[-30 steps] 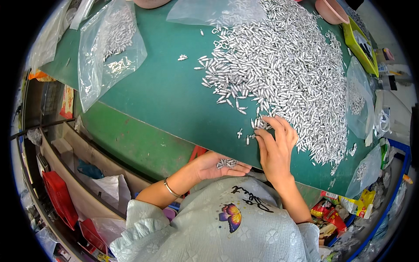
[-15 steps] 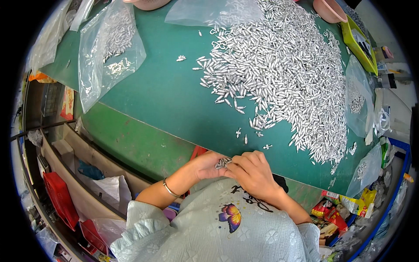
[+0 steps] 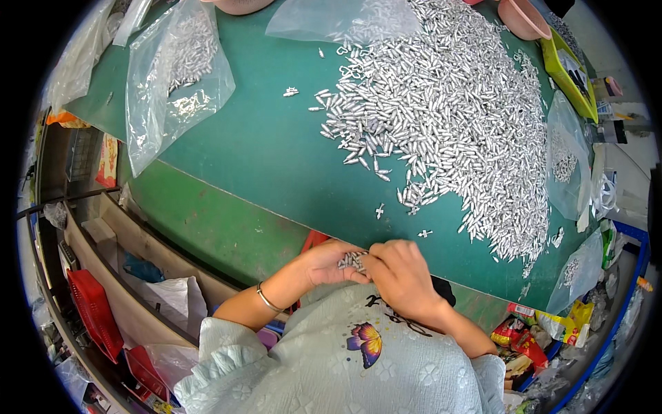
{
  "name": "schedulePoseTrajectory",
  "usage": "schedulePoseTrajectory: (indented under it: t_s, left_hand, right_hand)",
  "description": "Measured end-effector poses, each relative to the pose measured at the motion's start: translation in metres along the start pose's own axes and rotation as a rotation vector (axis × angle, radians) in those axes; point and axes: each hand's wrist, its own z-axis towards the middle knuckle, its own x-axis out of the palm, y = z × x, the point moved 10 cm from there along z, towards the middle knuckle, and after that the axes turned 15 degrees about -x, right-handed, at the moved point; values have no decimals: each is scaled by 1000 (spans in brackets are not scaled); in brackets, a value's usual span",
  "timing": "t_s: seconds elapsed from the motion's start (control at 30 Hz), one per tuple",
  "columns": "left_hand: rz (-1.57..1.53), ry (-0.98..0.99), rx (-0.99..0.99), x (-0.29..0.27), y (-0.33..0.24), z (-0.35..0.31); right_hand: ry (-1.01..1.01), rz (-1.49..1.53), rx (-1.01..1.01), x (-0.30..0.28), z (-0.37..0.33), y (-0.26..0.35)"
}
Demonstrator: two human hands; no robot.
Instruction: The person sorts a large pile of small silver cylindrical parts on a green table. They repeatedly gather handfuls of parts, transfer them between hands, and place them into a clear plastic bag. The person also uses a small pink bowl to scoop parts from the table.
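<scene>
My left hand (image 3: pixel 329 263) is cupped palm up at the near table edge, its fingers curled round several small silver metal pieces (image 3: pixel 352 261). They look like the bullet-shaped ones on the table. Right beside it, my right hand (image 3: pixel 400 272) is closed with the fingers bent toward the left palm. Whatever its fingertips hold is hidden behind the knuckles. Beyond both hands spreads a large heap of silver bullet-shaped metal pieces (image 3: pixel 441 117). A small cross-shaped piece (image 3: pixel 425 234) lies between the heap and my right hand, and another cross-shaped piece (image 3: pixel 380 211) lies farther left.
The green table (image 3: pixel 262 165) carries a clear bag of pieces (image 3: pixel 181 83) at the left and another plastic bag (image 3: pixel 341 21) at the back. A pink bowl (image 3: pixel 524 18) and a yellow-green tray (image 3: pixel 567 76) stand at the far right. Left below are drawers and a red basket (image 3: pixel 95 317).
A single bullet-shaped piece that lay just beyond my right hand is gone from that spot. My right hand has shifted slightly and its fingers are more bent; the left still holds its pieces.
</scene>
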Motion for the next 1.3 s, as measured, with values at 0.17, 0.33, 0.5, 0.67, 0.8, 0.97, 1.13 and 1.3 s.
schedulePoseTrajectory:
  t_s: [0.17,0.33,0.5,0.67,0.8,0.97,1.13,1.3]
  left_hand:
    - [14,146,3,-1,0,9]
    - [15,158,16,-3,-1,7]
    - [69,253,66,11,-9,-1]
    - [52,261,48,17,-6,1]
    - [-73,315,-6,29,-4,0]
    - [-247,549,33,22,4,8]
    - [-211,439,-3,11,8,15]
    - [-119,277,44,9,8,20]
  right_hand:
    - [-198,-251,238,-38,30,-53]
    - [-114,-370,252,-29,45,-78]
    - [-63,-283,222,-32,35,-71]
    - [73,-268,234,-38,30,-72]
    - [134,-217,197,-31,17,-51]
    - [165,-130,118,-16,4,-12]
    - [9,-10,88,-17,-8,-10]
    - [-156,-228,324,-53,-10,-59]
